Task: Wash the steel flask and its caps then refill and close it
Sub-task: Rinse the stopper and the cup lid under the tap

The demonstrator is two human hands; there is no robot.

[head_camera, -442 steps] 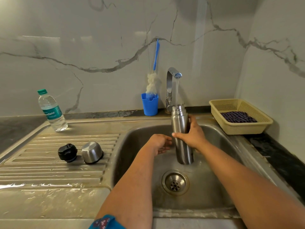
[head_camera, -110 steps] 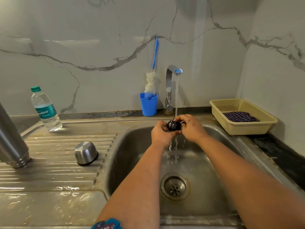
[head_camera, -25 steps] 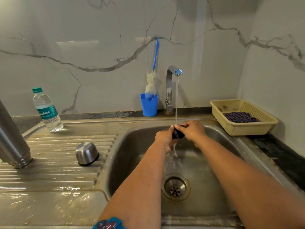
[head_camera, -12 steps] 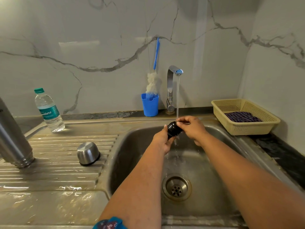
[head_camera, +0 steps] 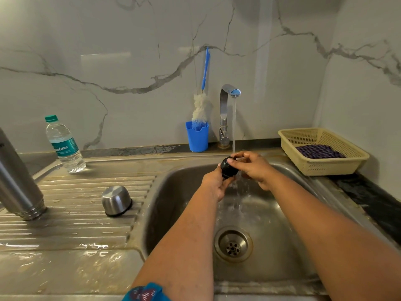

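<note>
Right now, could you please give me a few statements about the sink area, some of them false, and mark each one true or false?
1. Both hands hold the small black plastic cap under the running tap. True.
2. The domed steel cup lid lies inside the sink basin. False: it sits mouth down on the ribbed steel drainboard.
3. The tall steel flask stands mouth down on the drainboard. True.
4. The clear plastic water bottle has no cap. False: a green cap closes it.
5. The blue-handled bottle brush lies in the yellow plastic basket. False: it stands in the blue plastic holder; the basket holds a dark cloth.
</note>
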